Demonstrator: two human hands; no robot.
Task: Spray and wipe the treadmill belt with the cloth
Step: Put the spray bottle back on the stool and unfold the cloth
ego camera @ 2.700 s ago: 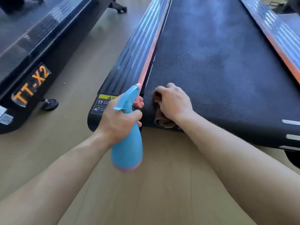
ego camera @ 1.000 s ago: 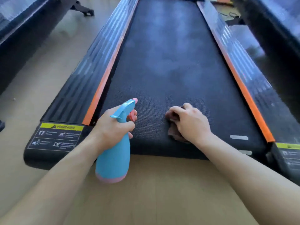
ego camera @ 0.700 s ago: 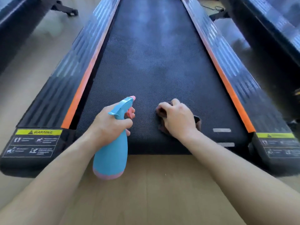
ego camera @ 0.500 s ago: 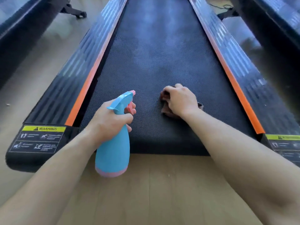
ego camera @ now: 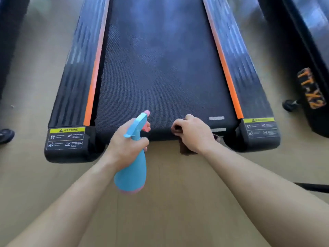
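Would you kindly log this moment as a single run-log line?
left hand: holds spray bottle | right hand: grips cloth at belt near end | stage: wipe

The person's left hand (ego camera: 128, 141) and right hand (ego camera: 195, 133) are bare; both forearms (ego camera: 71, 195) are uncovered along their visible length.

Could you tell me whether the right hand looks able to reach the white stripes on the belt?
Probably yes: the right hand, gripping the cloth, sits at the belt end right beside the white stripes, with nothing lying between them.
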